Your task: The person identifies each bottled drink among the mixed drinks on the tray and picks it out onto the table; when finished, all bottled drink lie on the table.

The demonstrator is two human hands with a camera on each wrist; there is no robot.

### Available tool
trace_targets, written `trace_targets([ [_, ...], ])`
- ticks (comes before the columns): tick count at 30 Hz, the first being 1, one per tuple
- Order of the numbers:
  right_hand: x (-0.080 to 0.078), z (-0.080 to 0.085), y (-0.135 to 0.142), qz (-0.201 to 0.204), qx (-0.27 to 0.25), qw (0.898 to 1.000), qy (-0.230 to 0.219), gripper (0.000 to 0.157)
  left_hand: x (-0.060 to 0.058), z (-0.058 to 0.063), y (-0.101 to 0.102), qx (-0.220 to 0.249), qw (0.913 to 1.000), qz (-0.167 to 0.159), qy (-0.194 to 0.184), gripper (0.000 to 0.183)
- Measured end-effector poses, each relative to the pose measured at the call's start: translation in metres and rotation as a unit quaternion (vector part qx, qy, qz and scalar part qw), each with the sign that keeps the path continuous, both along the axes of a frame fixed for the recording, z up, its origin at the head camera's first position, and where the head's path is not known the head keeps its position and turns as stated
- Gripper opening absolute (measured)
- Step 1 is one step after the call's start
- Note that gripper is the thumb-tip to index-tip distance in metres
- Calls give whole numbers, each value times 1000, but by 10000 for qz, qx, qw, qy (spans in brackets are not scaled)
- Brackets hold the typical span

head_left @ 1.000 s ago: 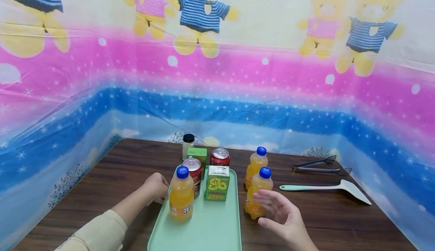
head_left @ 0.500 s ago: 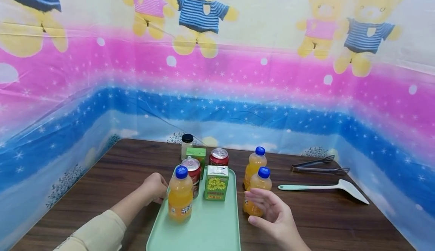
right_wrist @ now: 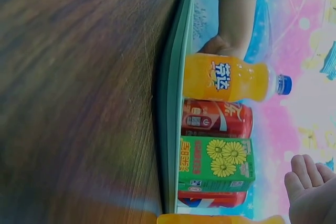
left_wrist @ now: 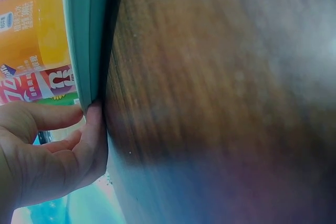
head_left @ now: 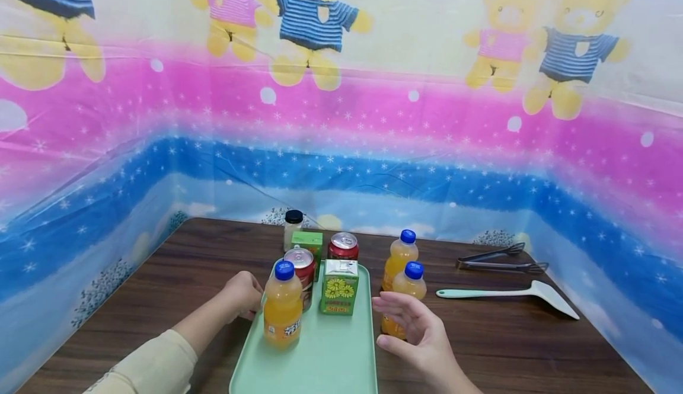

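Brown desk (head_left: 507,346) carries a green tray (head_left: 320,364); left hand (head_left: 244,293) grips its 9 o'clock rim, right hand (head_left: 413,329) hovers open beside an orange bottle (head_left: 402,299).

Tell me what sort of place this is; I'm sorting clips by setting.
Probably a staged tabletop booth, not a real kitchen: a wooden table walled by a teddy-bear printed sheet, with drinks on a green tray, plus tongs and a spatula.

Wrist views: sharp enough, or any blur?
Left wrist view: soft, the table smears toward the right edge; the left hand at the tray rim stays readable. Right wrist view: near table blurred, carton print crisp. Head view: evenly lit, sharp.
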State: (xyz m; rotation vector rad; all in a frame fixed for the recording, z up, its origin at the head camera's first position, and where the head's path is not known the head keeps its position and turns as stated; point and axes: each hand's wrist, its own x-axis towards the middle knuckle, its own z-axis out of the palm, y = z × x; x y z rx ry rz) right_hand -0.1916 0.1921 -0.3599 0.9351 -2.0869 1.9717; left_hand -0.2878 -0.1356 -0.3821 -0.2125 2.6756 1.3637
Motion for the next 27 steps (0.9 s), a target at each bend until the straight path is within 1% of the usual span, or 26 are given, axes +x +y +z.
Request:
trace_targets([
  [3, 0, 1, -2, 2, -7, 9999, -138, 49, 0, 0, 0, 10, 10000, -12, 3, 16],
  [7, 0, 3, -5, 53, -57, 9998, -204, 50, 0, 0, 0, 27, 10000, -37, 27, 17],
  [14, -3, 2, -11, 137, -74, 9997, -179, 48, -1, 0, 0, 46, 10000, -60, 34, 17],
  [19, -6, 2, -15, 82, -72, 9995, -303, 49, -1, 0, 0, 35, 10000, -12, -7, 16],
  [27, -8, 2, -21, 82, -46, 9995, -294, 49, 0, 1, 1, -29, 10000, -32, 15, 17],
])
